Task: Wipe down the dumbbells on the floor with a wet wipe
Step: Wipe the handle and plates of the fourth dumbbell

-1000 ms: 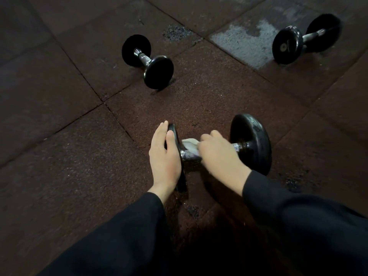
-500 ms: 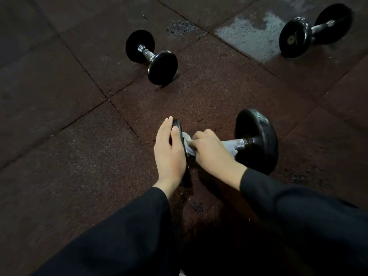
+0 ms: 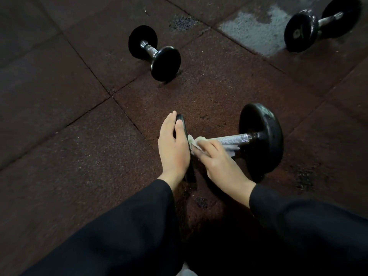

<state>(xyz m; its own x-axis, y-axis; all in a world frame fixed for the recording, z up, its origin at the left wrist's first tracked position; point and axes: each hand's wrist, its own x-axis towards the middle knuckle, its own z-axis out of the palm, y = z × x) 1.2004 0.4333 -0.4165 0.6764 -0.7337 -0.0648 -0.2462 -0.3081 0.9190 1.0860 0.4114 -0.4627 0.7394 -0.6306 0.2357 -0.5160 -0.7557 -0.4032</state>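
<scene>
- The nearest dumbbell (image 3: 235, 139) lies on the floor (image 3: 59, 136) just in front of the person, and its long axis runs from left to right, a little tilted up toward the right.
- The left hand (image 3: 173, 148) rests flat against the outer face of the left weight, with the fingers almost straight; it steadies the dumbbell and does not grip it.
- The right hand (image 3: 216, 158) is curled around the wet wipe (image 3: 194, 141) and presses it on the handle, at the end next to the left weight.
- From the right hand, the bare part of the handle continues to the right, up to the big right weight (image 3: 262, 136). I think the next stroke must go along this axis, toward the right.
- The right hand is the nearer one for this work; the left one is busy holding.
- Two more dumbbells wait farther away: one (image 3: 155, 52) ahead to the left, one (image 3: 316, 26) at the far right, well apart from both hands.
- I can read no writing or brand. The end of the far right dumbbell has a small pale mark, but it is too small to tell.
</scene>
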